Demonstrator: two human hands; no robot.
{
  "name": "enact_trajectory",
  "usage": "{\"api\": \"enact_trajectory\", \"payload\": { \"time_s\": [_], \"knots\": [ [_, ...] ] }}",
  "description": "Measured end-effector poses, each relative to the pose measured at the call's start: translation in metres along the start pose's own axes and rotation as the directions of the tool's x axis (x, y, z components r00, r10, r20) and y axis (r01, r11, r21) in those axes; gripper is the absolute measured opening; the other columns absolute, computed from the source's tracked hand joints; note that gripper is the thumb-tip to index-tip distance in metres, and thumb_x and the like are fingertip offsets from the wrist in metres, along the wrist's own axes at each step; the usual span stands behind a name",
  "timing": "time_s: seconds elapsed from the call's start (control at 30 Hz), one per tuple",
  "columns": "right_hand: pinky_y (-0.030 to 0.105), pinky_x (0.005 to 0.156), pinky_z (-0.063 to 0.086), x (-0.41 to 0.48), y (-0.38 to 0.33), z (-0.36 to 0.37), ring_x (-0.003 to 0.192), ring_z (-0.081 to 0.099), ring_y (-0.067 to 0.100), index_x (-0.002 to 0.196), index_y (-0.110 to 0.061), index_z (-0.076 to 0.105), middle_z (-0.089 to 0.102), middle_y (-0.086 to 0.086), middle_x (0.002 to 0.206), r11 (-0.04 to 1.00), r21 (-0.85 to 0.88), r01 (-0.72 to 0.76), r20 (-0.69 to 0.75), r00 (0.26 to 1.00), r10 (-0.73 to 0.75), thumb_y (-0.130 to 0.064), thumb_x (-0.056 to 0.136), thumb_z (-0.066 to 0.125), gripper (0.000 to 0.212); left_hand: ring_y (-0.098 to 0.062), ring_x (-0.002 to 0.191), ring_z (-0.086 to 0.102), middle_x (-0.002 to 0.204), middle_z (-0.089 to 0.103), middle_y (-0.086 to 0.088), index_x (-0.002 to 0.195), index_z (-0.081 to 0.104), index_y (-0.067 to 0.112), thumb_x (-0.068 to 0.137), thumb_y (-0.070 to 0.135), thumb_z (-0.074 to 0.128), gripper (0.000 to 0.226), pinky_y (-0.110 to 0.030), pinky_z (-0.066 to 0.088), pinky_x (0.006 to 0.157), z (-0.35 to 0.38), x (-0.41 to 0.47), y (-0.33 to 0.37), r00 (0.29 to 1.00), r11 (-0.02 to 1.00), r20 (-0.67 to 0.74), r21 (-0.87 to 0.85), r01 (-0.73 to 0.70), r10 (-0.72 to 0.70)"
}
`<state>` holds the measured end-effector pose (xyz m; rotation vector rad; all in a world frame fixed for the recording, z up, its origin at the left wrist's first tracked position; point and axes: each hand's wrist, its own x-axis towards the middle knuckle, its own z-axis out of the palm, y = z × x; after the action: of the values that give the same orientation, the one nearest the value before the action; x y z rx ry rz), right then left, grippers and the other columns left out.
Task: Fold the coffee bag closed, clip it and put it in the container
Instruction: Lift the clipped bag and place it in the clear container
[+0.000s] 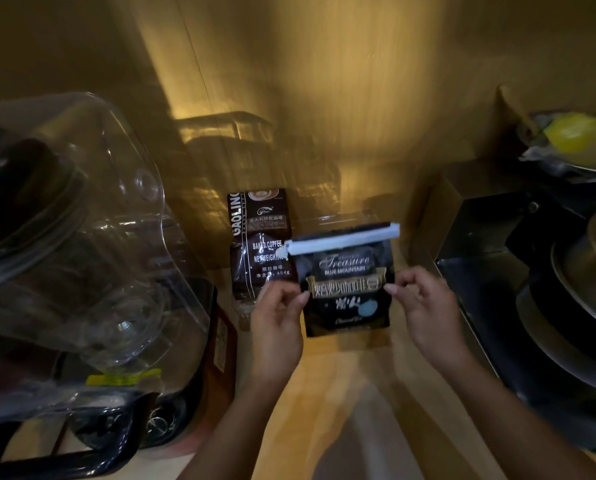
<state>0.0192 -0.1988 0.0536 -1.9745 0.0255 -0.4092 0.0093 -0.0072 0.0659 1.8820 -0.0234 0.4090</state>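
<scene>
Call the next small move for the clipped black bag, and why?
Probably lower the black coffee bag into the container: the white clip already spans its folded top, and the left hand and right hand pinch its side edges.

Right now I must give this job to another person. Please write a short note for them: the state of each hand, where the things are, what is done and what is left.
Left hand: fingers pinch the left edge of the black bag.
Right hand: fingers at the bag's right edge; contact is blurred.
The bag is upright above the wooden counter, in front of a brown coffee bag.
Done: the top is folded and a white clip sits across it.
Left: put the bag in the container. Clear containers are at the left; which one is meant I cannot tell.
</scene>
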Motion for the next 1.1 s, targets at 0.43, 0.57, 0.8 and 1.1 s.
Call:
{"api": "enact_trajectory", "payload": {
  "time_s": [0.43, 0.57, 0.8, 1.1],
  "knots": [
    [0.029, 0.055, 0.043, 0.081, 0.01, 0.023, 0.073, 0.056, 0.02, 0.073, -0.015, 0.05, 0.058, 0.002, 0.075, 0.989, 0.03, -0.148, -0.016, 0.989, 0.148, -0.007, 0.087, 0.053, 0.016, -0.015, 0.062, 0.049, 0.074, 0.059, -0.01, 0.074, 0.057, 0.005, 0.085, -0.001, 0.056, 0.012, -0.022, 0.034, 0.048, 0.064, 0.082, -0.001, 0.955, 0.956, -0.14, 0.097, 0.278, -0.263],
    [0.04, 0.068, 0.052, 0.08, 0.02, 0.025, 0.088, 0.058, 0.025, 0.086, -0.021, 0.049, 0.059, 0.006, 0.091, 0.974, 0.094, -0.206, 0.036, 0.978, 0.204, -0.009, 0.086, 0.056, 0.014, -0.021, 0.074, 0.049, 0.099, 0.05, -0.012, 0.098, 0.052, 0.007, 0.085, 0.011, 0.06, 0.015, -0.03, 0.045, 0.07, 0.074, 0.079, 0.003, 0.944, 0.94, -0.106, 0.109, 0.323, -0.312],
    [0.047, 0.085, 0.047, 0.074, 0.02, 0.038, 0.1, 0.051, 0.027, 0.097, -0.017, 0.034, 0.046, 0.016, 0.116, 0.932, 0.09, -0.351, 0.075, 0.935, 0.346, -0.005, 0.065, 0.077, 0.054, -0.023, 0.08, 0.049, 0.119, 0.033, -0.012, 0.102, 0.042, 0.037, 0.079, 0.007, 0.063, 0.044, -0.052, 0.052, 0.085, 0.088, 0.075, 0.012, 0.747, 0.713, 0.025, -0.279, 0.644, -0.664],
    [0.031, 0.072, 0.039, 0.093, 0.033, 0.053, 0.093, 0.052, 0.022, 0.094, -0.018, 0.035, 0.05, 0.015, 0.111, 0.937, 0.111, -0.331, 0.03, 0.944, 0.33, 0.003, 0.07, 0.069, 0.046, -0.036, 0.103, 0.055, 0.126, 0.046, -0.019, 0.117, 0.046, 0.026, 0.074, -0.002, 0.066, 0.054, -0.058, 0.045, 0.094, 0.101, 0.091, 0.006, 0.75, 0.653, -0.019, -0.507, 0.563, -0.661]
  ]
}}
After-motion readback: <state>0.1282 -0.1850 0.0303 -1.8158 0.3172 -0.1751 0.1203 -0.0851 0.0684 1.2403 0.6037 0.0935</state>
